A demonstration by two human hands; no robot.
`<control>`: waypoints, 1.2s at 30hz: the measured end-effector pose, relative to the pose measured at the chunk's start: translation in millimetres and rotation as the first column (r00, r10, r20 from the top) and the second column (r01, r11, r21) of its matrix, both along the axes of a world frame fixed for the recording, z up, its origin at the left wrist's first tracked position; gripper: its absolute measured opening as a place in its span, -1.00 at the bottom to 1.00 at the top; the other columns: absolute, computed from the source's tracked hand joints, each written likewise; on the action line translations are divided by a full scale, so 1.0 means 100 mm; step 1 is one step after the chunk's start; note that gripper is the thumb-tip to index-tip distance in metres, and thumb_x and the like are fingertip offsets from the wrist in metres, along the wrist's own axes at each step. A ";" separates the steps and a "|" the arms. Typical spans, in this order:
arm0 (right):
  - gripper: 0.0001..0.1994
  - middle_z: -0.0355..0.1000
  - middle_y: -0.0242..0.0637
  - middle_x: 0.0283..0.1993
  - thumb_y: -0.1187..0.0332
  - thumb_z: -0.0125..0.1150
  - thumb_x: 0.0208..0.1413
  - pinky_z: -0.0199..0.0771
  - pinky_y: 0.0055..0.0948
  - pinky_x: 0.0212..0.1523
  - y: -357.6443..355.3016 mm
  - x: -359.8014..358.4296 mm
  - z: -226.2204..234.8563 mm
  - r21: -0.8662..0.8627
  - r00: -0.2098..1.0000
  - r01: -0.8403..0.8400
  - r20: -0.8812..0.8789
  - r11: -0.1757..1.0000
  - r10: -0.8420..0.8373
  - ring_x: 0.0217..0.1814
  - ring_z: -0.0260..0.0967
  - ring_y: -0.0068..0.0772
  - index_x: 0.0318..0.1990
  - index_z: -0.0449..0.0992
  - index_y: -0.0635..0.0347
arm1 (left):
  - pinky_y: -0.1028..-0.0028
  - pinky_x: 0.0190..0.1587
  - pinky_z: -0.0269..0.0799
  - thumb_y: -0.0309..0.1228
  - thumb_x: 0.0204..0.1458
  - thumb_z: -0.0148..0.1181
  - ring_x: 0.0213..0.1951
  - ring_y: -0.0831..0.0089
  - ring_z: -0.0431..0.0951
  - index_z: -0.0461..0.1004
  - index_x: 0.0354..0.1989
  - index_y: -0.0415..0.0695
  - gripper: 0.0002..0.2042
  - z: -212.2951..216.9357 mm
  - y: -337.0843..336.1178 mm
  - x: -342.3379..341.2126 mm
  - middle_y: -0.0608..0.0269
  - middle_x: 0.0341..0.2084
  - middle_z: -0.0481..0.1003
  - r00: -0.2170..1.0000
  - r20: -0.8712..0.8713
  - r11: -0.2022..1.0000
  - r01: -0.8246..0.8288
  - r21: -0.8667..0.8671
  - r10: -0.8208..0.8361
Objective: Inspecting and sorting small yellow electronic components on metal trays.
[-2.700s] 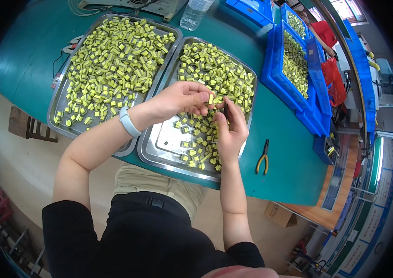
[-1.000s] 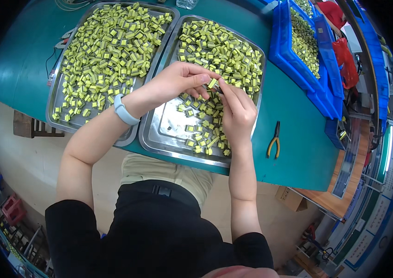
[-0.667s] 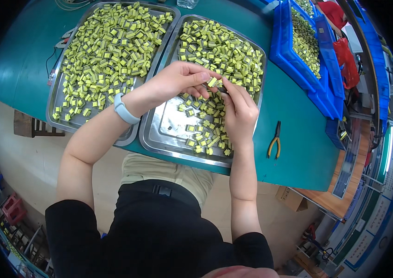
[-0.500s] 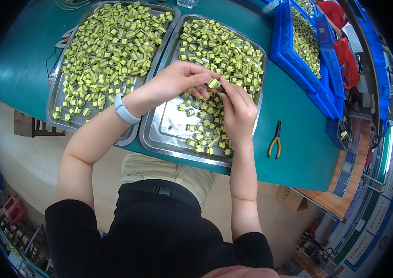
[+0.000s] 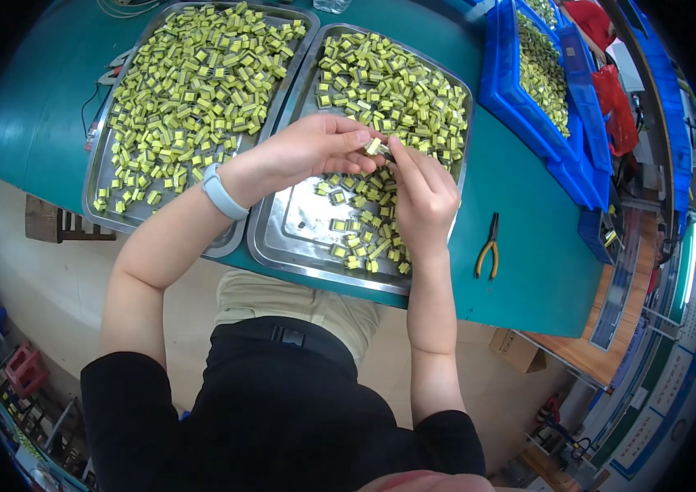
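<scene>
Yellow part [image 5: 373, 147] in left hand [image 5: 321, 151], right hand [image 5: 426, 197] now closer

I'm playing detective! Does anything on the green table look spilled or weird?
I see no spill. One oddity: a tiny dark speck on a bare patch of the right rectangular metal tray, unlike the small yellow-grey blocks there. It could be a crumb or mark.

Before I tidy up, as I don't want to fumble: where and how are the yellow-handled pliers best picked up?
Grip the pliers across both yellow handles, probably coming from the near side with the right hand, the closer one. They lie flat on the green tabletop, handles facing that side and slightly spread, narrow dark nose pointing away.
</scene>
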State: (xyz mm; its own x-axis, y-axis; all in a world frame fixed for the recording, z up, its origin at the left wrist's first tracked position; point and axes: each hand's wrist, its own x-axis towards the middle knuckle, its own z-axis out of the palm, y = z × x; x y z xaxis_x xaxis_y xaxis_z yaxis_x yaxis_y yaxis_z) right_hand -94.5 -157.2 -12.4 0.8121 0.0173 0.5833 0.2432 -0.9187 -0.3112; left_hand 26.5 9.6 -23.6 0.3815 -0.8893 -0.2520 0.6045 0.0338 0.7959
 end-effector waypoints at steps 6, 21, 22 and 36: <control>-0.65 0.53 -0.13 -0.24 0.62 0.20 0.04 0.48 -0.43 -0.29 0.02 0.00 0.00 0.328 0.994 0.108 -0.047 0.939 -0.098 -0.26 0.51 -0.30 0.03 0.53 0.25 | 0.57 -0.32 0.43 -0.55 0.08 -0.05 -0.38 0.58 0.46 0.43 -0.09 -0.27 -0.77 -0.04 0.03 0.02 0.25 -0.20 0.46 0.987 -0.044 0.987 -0.156 -0.027 0.155; -0.64 0.51 -0.21 -0.12 0.61 0.19 0.10 0.46 -0.60 -0.19 0.02 -0.02 -0.12 0.666 0.990 0.134 -0.114 0.734 -0.077 -0.16 0.46 -0.55 0.09 0.43 0.37 | 0.35 -0.29 0.40 -0.39 -0.06 0.32 -0.39 0.32 0.46 0.47 -0.22 -0.17 -0.75 0.05 0.00 -0.16 0.22 -0.36 0.47 0.387 0.917 0.950 -0.242 0.198 -0.093; -0.62 0.49 -0.23 -0.13 0.61 0.22 0.08 0.46 -0.60 -0.17 0.03 -0.04 -0.09 0.718 0.987 0.144 -0.157 0.681 -0.044 -0.14 0.45 -0.55 0.10 0.43 0.36 | 0.37 -0.33 0.39 -0.40 -0.07 0.33 -0.44 0.36 0.45 0.48 -0.23 -0.17 -0.76 0.12 -0.01 -0.15 0.21 -0.34 0.50 0.569 0.817 0.945 -0.209 0.252 -0.092; -0.53 0.47 -0.22 -0.16 0.68 0.27 -0.04 0.48 -0.56 -0.13 0.07 -0.03 -0.02 0.808 0.978 0.033 -0.148 0.589 0.147 -0.11 0.45 -0.48 0.10 0.39 0.40 | 0.53 -0.41 0.33 -0.43 -0.12 0.41 -0.49 0.58 0.34 0.47 -0.27 -0.20 -0.73 0.18 -0.02 -0.18 0.31 -0.38 0.51 0.606 0.789 0.970 -0.234 0.060 0.097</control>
State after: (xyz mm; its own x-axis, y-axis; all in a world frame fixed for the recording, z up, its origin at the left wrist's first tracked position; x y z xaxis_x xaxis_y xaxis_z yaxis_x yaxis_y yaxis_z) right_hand -98.0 -150.5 -14.4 0.9148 -0.3341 0.2271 0.1432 -0.2575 -0.9556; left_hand 8.9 8.0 -6.1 0.6310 -0.7701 0.0935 -0.2463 -0.0846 0.9655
